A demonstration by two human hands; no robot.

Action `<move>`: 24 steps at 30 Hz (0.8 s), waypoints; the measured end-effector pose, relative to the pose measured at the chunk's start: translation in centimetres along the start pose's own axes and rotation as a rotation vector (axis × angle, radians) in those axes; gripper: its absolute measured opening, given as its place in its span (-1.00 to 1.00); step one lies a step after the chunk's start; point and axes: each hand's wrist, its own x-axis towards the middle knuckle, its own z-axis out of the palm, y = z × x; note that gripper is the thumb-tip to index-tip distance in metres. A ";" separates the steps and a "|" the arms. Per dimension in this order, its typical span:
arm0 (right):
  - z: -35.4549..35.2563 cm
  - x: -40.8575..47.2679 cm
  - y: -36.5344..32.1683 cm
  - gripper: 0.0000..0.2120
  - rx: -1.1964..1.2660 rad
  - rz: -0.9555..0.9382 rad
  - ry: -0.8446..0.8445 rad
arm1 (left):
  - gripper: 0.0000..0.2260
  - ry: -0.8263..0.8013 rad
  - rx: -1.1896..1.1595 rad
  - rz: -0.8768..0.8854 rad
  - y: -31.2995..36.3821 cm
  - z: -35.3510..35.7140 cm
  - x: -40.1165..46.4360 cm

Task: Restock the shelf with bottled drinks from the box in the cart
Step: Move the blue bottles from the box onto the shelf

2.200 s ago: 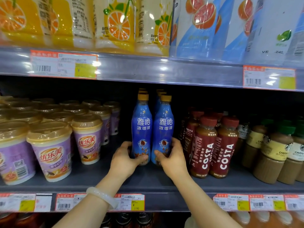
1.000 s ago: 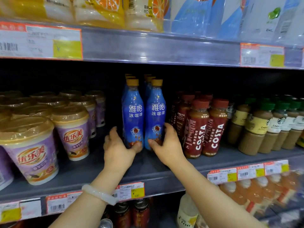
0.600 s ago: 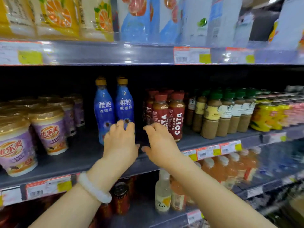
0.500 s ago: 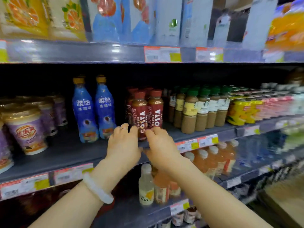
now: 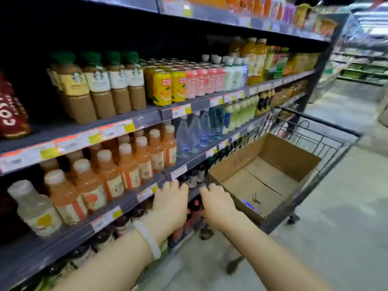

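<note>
An open cardboard box (image 5: 291,152) sits in the black wire cart (image 5: 319,135) to my right, beside the shelving. Something small and blue (image 5: 246,202) lies at the box's near bottom, blurred. My left hand (image 5: 171,198) and my right hand (image 5: 218,201) are stretched out side by side in mid-air, palms down with loosely bent fingers, and hold nothing. My right hand is just left of the box's near corner. The drink shelf (image 5: 117,131) runs along my left, with red Costa bottles (image 5: 10,114) at the far left edge.
The shelves carry green-capped coffee bottles (image 5: 98,85), yellow cans (image 5: 168,87), pink cans (image 5: 201,80), orange juice bottles (image 5: 117,171) and clear water bottles (image 5: 193,131). The grey aisle floor (image 5: 336,227) stretches to the right past the cart.
My hands have let go of the two blue bottles on the shelf and pulled back. My view has swung right and down, so the cart and box are now in sight.
</note>
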 end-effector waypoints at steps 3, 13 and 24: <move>1.6 -0.6 5.0 -0.59 0.032 0.113 -0.018 | -0.56 -0.021 -0.010 0.075 4.0 1.3 2.3; 4.6 5.5 18.3 -0.51 0.200 0.337 -0.103 | -0.62 -0.116 0.010 0.206 12.3 4.7 14.5; 6.6 20.7 29.5 -0.49 0.223 0.354 -0.257 | -0.62 -0.230 0.002 0.175 16.1 7.7 30.9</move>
